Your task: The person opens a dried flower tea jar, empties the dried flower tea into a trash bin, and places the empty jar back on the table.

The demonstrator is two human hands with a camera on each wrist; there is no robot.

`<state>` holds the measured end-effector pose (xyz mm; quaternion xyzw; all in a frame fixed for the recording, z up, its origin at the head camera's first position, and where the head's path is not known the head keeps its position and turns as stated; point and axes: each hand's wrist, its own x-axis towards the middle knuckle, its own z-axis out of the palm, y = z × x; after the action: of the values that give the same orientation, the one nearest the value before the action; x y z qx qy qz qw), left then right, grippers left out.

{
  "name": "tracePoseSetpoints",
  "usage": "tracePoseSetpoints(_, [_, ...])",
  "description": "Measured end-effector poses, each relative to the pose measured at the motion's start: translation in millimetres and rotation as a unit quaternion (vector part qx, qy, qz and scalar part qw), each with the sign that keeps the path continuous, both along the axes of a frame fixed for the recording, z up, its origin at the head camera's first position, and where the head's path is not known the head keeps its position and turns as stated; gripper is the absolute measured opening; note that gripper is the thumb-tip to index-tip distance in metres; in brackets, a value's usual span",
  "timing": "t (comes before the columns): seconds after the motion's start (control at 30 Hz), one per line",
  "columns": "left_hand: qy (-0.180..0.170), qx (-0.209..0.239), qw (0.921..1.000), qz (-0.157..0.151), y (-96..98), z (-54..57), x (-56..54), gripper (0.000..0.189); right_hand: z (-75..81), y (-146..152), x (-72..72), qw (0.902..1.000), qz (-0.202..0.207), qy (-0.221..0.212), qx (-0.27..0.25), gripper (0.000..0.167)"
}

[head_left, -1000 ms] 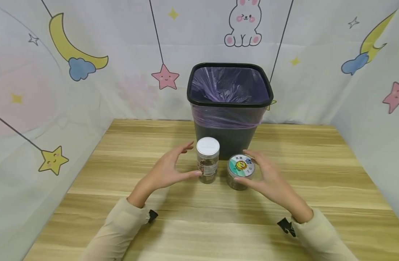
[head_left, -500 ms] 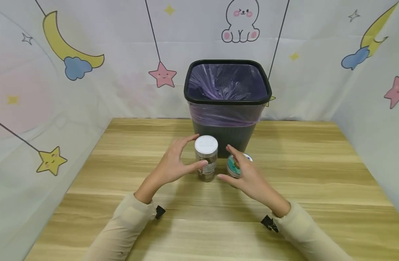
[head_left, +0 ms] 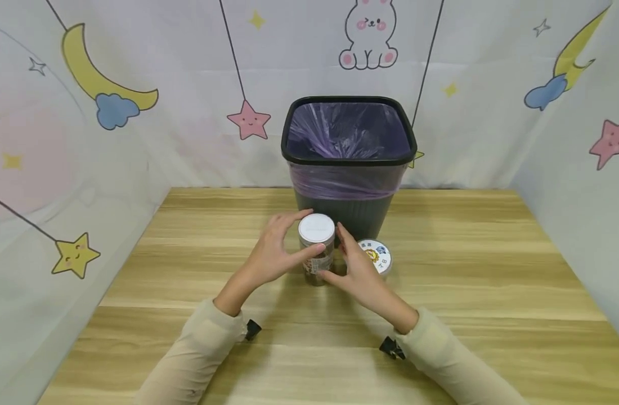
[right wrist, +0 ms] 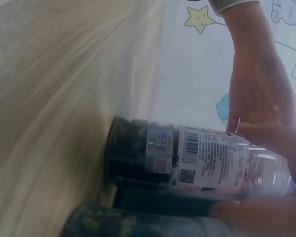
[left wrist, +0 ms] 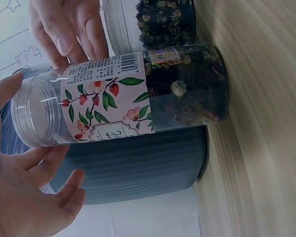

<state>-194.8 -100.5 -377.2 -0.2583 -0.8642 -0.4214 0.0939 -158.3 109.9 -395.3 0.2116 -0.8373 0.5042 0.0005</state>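
A tall clear jar [head_left: 317,229] with a white lid stands upright in front of the bin. The left wrist view shows its flowered label [left wrist: 106,106] and dried flowers in its lower part. My left hand [head_left: 269,253] holds the jar near the lid, thumb in front and fingers behind. On the other side, my right hand [head_left: 360,275] grips the jar's body lower down, its thumb across the label in the right wrist view. Partly hidden behind that hand is a shorter jar [head_left: 380,257] with a cartoon-printed lid and dark dried buds inside.
Right behind the jars stands a dark waste bin [head_left: 340,216], its black rim [head_left: 349,162] lined with a purple bag. The wooden table [head_left: 228,214] meets a white printed curtain [head_left: 203,101] at the back and sides. A black clip [head_left: 393,347] sits by the right cuff.
My right hand has moved left from the shorter jar onto the tall jar. My left hand has closed in around the tall jar near its lid.
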Motion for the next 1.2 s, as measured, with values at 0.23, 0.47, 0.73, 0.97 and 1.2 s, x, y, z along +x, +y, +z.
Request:
tracePoseSetpoints(0.23, [0.003,0.01,0.9999,-0.005,2.0,-1.4,-2.3,0.068,-7.9,-10.0,-3.4,0.9999,0.003,0.013,-0.011,0.1])
tracePoseSetpoints(0.47, [0.012,0.022,0.9997,-0.007,3.9,-4.1,-2.2,0.067,-15.8,-14.8,-2.1,0.9999,-0.005,0.014,-0.004,0.097])
tracePoseSetpoints(0.73, [0.032,0.036,0.9988,-0.01,2.9,-4.3,-3.0,0.067,-20.5,-21.7,-3.4,0.9996,-0.022,0.02,-0.001,0.092])
tracePoseSetpoints(0.97, [0.05,0.03,0.9983,-0.007,2.3,-3.3,-1.1,0.065,-24.7,-28.0,-5.3,0.9992,-0.022,0.01,-0.031,0.088])
tracePoseSetpoints(1.2, [0.067,0.046,0.9966,-0.016,2.4,0.2,2.2,0.063,-25.9,-29.9,-5.2,0.9975,-0.02,-0.019,-0.065,0.084])
